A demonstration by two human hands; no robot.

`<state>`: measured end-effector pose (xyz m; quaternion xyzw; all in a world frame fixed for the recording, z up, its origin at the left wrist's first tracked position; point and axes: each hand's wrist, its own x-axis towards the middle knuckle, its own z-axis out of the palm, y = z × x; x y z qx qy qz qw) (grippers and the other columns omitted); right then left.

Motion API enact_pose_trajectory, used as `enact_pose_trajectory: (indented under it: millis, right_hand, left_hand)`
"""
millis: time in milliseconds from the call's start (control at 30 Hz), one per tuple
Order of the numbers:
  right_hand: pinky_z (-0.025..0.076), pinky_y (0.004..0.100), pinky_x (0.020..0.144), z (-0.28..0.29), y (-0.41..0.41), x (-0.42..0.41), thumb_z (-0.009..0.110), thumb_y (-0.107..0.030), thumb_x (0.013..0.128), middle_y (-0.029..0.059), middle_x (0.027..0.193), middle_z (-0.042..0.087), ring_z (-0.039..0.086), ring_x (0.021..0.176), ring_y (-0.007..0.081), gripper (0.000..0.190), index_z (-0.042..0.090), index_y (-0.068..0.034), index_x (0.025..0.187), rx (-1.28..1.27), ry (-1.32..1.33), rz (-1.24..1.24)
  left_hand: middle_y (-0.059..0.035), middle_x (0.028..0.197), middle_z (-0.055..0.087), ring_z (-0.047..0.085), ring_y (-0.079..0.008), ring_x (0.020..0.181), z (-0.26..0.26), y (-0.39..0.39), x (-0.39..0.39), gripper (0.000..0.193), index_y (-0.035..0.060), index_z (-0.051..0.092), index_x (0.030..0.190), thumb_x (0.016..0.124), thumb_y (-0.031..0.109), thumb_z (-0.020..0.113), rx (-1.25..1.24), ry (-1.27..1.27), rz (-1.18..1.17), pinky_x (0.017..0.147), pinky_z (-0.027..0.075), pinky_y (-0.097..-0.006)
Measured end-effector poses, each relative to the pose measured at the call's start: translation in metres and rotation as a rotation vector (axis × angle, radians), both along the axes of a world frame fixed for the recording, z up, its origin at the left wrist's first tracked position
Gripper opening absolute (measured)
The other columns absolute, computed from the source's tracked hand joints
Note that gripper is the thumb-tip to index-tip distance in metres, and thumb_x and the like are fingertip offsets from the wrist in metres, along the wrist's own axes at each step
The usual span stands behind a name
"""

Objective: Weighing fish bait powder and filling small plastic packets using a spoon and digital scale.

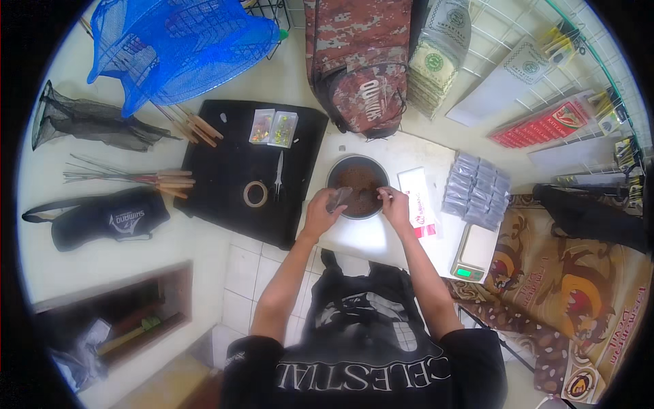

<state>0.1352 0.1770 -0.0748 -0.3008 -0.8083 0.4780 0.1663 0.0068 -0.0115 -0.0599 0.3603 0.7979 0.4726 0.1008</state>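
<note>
A round metal bowl (358, 218) holding brown granular material (360, 179) stands on the white table in front of me. At the bowl's left rim, my left hand (323, 210) holds a small clear plastic bag (341, 197) between thumb and fingers, partly over the bowl. My right hand (393, 203) is at the right rim, its thumb and index finger close together; whether something small is pinched there cannot be told. Just right of that hand lies a white and red printed packet (416, 194). Farther right are stacked small filled plastic packs (475, 189).
A digital scale (471, 253) stands at the table's right front edge. On the black surface to the left lie scissors (279, 176), a tape roll (255, 194) and two small boxes of colourful pieces (273, 129). A camouflage bag (360, 66) hangs beyond the bowl.
</note>
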Motion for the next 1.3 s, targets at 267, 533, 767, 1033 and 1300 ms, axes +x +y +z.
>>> enact_pose_trajectory:
  millis: [267,533,767,1033,1300]
  right_hand:
    - [0.046,0.0265,0.044,0.004,-0.008,-0.003,0.051,-0.008,0.092,0.0118,0.070,0.065,0.060,0.052,0.0141,0.019,0.065,0.005,0.092,-0.243,-0.036,-0.123]
    - [0.042,0.0251,0.041,0.013,0.015,0.011,0.050,-0.012,0.093,0.0103,0.068,0.063,0.054,0.043,0.0113,0.024,0.064,0.007,0.093,-0.370,0.070,-0.241]
    - [0.038,0.0242,0.038,0.036,0.021,0.012,0.050,-0.013,0.092,0.0088,0.068,0.063,0.054,0.042,0.0107,0.024,0.064,0.006,0.093,-0.446,0.085,-0.291]
    - [0.035,0.0227,0.036,0.056,0.023,0.005,0.050,-0.015,0.093,0.0076,0.068,0.063,0.053,0.043,0.0095,0.024,0.064,0.004,0.093,-0.494,0.147,-0.257]
    - [0.034,0.0219,0.037,0.054,0.023,0.005,0.051,-0.017,0.094,0.0078,0.068,0.063,0.053,0.043,0.0092,0.025,0.064,0.004,0.094,-0.510,0.138,-0.270]
  left_hand:
    - [-0.0158,0.094,0.060,0.060,-0.0331,0.084,-0.001,-0.003,-0.002,0.040,-0.0001,0.057,0.099,0.068,0.014,0.078,-0.008,0.062,-0.008,0.070,0.050,-0.0375]
    - [-0.0159,0.094,0.060,0.061,-0.0330,0.087,0.011,0.003,0.002,0.041,-0.0005,0.058,0.101,0.069,0.014,0.078,-0.012,-0.010,-0.034,0.071,0.051,-0.0367]
    - [-0.0170,0.096,0.061,0.061,-0.0343,0.089,0.002,0.003,0.002,0.041,-0.0001,0.058,0.101,0.068,0.013,0.078,-0.022,0.058,-0.050,0.076,0.050,-0.0384]
    - [-0.0156,0.095,0.060,0.061,-0.0340,0.087,0.000,0.006,0.001,0.040,0.0007,0.058,0.100,0.069,0.017,0.079,-0.014,0.100,-0.084,0.075,0.049,-0.0374]
    - [-0.0138,0.084,0.059,0.060,-0.0279,0.079,-0.009,0.011,-0.003,0.015,-0.0007,0.062,0.086,0.075,0.006,0.070,0.146,-0.068,0.008,0.069,0.048,-0.0328]
